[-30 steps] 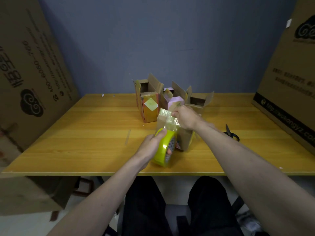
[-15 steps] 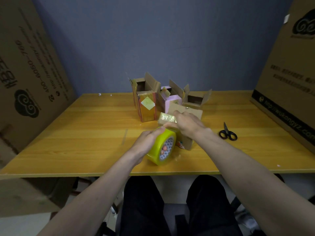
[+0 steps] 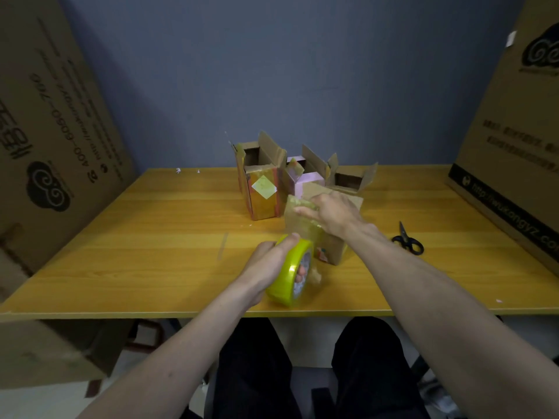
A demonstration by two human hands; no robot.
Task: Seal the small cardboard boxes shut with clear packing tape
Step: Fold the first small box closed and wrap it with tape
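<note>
The left hand point(image 3: 269, 264) is gripping the tape roll point(image 3: 292, 275) near the front of the surface point(image 3: 151, 237), thumb over the rim and fingers through the core. The right hand point(image 3: 331, 214) is pressing flat, fingers straight, on the taped box point(image 3: 332, 249). Open boxes point(image 3: 263, 179) are standing behind, scissors point(image 3: 406, 241) at right.

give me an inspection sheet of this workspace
surface: wooden table, small white scraps near the back edge
job's things: tape roll with tape running up onto the near box; three open boxes behind
clutter: scissors to the right
grippers: left hand grips the roll; right hand presses tape on the near box top
cables: nothing seen
surroundings: big cartons leaning both sides, blue wall
</note>
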